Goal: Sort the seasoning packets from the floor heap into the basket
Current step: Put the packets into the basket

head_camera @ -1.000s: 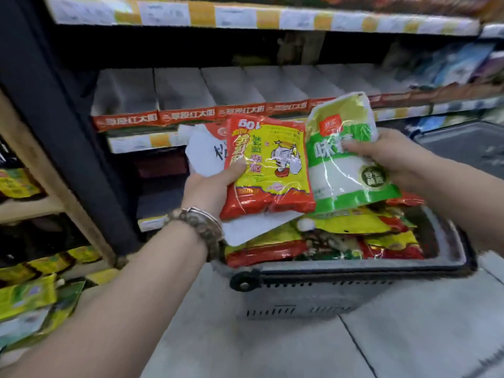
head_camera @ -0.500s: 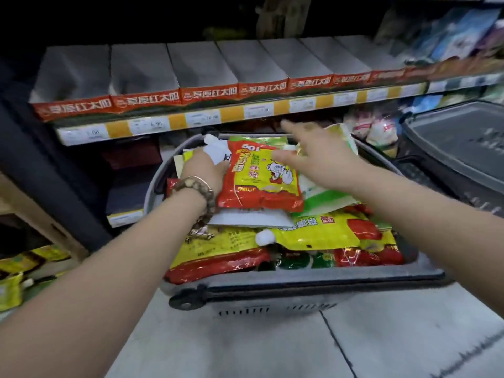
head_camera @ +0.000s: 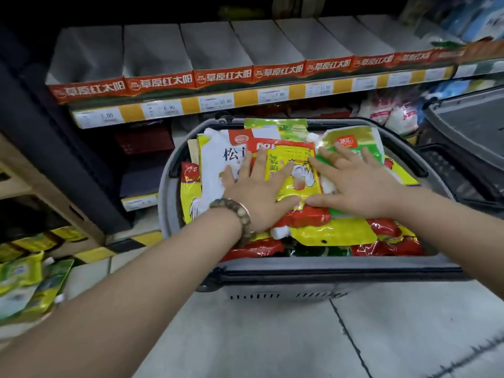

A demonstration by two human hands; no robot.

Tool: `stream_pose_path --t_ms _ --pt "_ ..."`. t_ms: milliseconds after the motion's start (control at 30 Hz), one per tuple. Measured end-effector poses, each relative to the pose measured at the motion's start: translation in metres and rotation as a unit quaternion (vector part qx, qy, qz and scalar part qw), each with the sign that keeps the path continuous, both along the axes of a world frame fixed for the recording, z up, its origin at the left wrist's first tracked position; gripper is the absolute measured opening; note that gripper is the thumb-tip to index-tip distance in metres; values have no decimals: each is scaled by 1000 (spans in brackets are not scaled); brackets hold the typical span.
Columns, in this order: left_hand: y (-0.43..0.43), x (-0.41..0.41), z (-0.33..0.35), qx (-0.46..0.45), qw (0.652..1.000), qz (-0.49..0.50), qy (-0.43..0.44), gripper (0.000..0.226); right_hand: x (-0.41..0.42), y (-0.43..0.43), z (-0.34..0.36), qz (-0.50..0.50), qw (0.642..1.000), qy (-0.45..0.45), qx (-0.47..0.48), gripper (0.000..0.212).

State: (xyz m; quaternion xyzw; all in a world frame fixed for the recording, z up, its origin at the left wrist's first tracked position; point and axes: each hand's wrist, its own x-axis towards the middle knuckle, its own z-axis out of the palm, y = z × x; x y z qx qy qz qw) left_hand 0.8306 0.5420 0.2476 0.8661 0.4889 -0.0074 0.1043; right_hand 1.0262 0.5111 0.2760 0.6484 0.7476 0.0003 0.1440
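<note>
Atop the basket, yellow-red packet under left hand and right hand, both pressing flat, unclenched

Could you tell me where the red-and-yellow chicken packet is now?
Head view, centre: the chicken packet lies topmost in the grey basket, between the white pouch and green packet, under the left hand and right hand.

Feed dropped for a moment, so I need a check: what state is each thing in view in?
left hand: open, flat, pressing the white packet and red-and-yellow packet.
right hand: open, flat, pressing the green-and-white packet.
red-and-yellow packet: lying flat atop the pile.
basket: on the floor, filled about to its rim.
floor heap: packets lying at left, not yet sorted.
</note>
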Motion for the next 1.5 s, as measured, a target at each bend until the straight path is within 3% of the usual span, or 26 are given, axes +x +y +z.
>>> stream_pose_path --t_ms 100,300,433,533,600,700,833,1100,1333,1500 --pt "-9 -6 -8 22 998 -38 38 70 6 -18 -13 26 1000 2 -1 127" --pt "-31 -12 -15 5 994 -93 65 67 17 -51 -23 56 995 56 -58 96" --pt "-30 -5 -17 3 994 -83 74 67 16 -46 -25 46 996 57 -46 99" --pt "-30 -9 -11 -13 995 -84 45 69 9 -46 -19 27 997 62 -36 108" --pt "-30 -18 -1 -33 997 -68 -18 67 -3 -48 -7 -15 995 98 -25 101" --pt "-36 -46 15 -16 990 -16 -140 59 -36 -50 8 -14 990 138 36 87" --pt "-52 -112 26 31 975 56 -212 53 -109 -51 24 56 974 200 93 73" --pt "-141 -299 4 49 954 234 -182 80 -311 -60 -14 226 938 260 42 66" --pt "-261 -437 -65 2 895 411 -171 58 -471 -100 -95 311 920 220 -90 65" --pt "-346 -499 -125 -23 847 506 -163 59 -557 -149 -155 370 902 162 -153 61"
